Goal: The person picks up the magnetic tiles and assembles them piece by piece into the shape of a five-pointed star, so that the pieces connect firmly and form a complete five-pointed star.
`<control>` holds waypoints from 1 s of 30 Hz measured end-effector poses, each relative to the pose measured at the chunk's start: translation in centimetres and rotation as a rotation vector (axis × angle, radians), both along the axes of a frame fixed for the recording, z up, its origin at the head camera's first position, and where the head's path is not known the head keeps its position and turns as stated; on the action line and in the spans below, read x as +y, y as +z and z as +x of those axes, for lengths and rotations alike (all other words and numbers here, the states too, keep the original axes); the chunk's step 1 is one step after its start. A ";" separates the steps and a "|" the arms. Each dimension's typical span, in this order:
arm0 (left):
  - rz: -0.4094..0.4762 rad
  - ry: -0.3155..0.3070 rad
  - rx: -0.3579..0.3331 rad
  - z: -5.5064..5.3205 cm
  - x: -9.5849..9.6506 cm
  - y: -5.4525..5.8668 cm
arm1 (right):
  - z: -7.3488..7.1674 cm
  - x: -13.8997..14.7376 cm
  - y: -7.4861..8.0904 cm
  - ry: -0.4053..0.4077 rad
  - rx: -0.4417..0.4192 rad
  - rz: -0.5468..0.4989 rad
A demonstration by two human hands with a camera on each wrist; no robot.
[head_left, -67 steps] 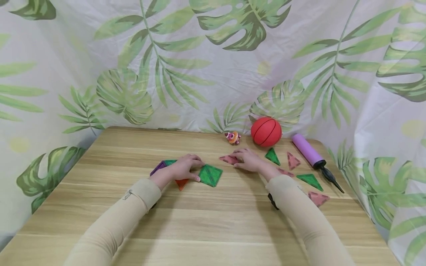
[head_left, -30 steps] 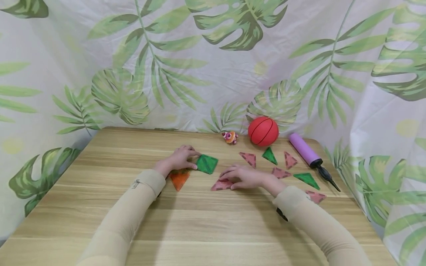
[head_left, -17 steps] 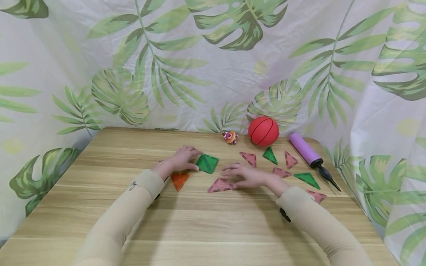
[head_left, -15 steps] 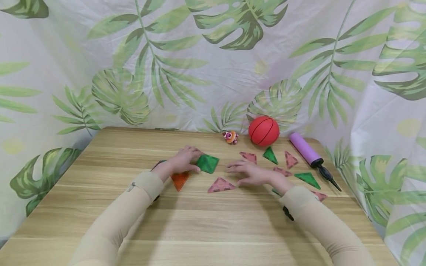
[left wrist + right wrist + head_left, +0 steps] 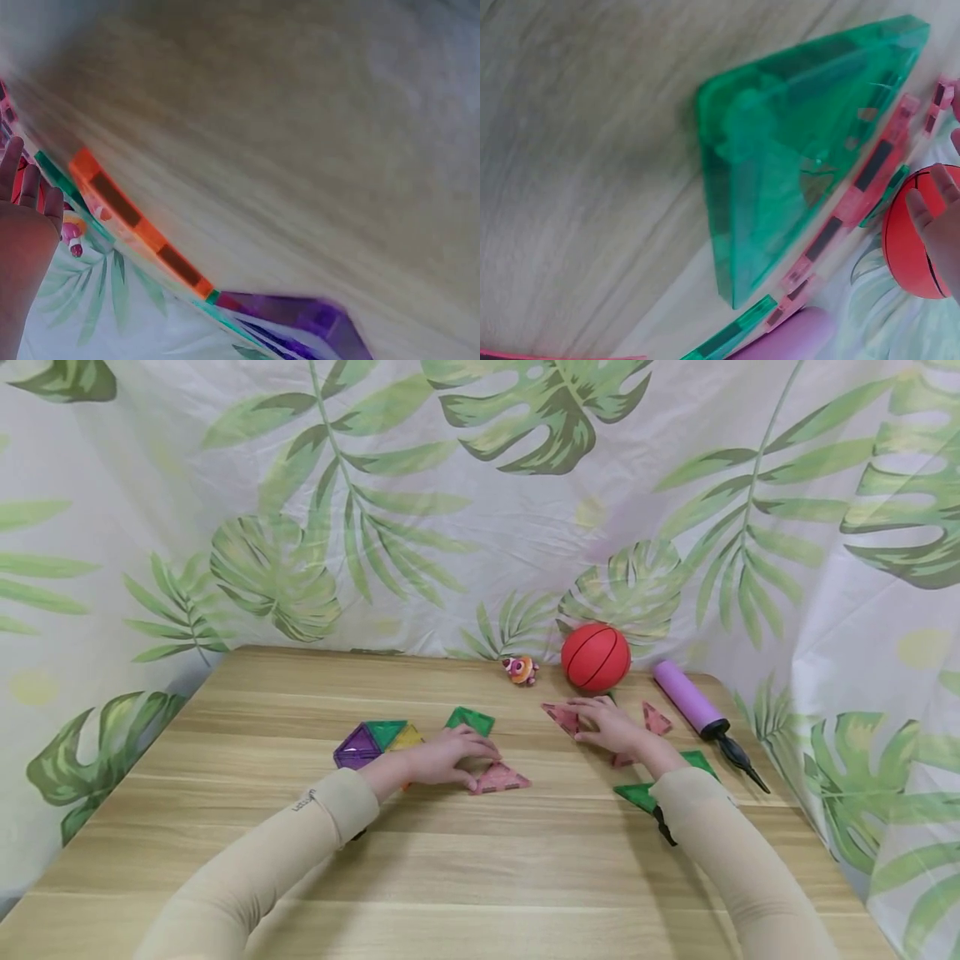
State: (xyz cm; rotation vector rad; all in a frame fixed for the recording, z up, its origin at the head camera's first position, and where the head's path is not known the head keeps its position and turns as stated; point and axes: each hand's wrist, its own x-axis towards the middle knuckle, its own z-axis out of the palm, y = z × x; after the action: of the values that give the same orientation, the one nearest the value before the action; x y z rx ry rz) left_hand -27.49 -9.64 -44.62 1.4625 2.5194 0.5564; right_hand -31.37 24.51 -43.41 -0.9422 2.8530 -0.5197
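With thumb and fingertips, my left hand (image 5: 448,755) pinches the left side of a pink triangular magnetic tile (image 5: 504,779) lying near the table's middle. Farther back, my right hand (image 5: 609,725) has thumb and fingers on the right edges of another pink triangular magnetic tile (image 5: 558,715), gripping it. Behind the left hand lie green tiles (image 5: 470,720), partly covered by it. To its left is a joined group with a purple tile (image 5: 357,748), a green tile (image 5: 386,732) and a yellow tile (image 5: 407,738). An orange tile (image 5: 142,225) of that group shows in the left wrist view.
Right of the right hand lie a pink triangle (image 5: 657,719) and a green triangle (image 5: 699,762). Another green triangle (image 5: 802,150) looms large in the right wrist view. A red ball (image 5: 596,657), a small toy figure (image 5: 521,670) and a purple hand pump (image 5: 690,697) stand along the back.
The right hand let go of the near pink tile, then moved back and right to the far one. My left hand left the green tiles for the near pink tile, uncovering purple and yellow tiles.
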 end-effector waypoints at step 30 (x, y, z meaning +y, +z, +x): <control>-0.035 0.218 0.199 3.9 -2.1 -0.3 | 5.3 -3.0 -0.8 0.134 0.028 0.040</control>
State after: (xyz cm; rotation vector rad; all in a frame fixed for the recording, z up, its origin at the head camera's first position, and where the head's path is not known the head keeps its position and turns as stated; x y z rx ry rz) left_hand -23.56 -11.78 -44.96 1.2984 2.8501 0.4143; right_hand -26.07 21.52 -44.20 -1.1321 2.7878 -0.4369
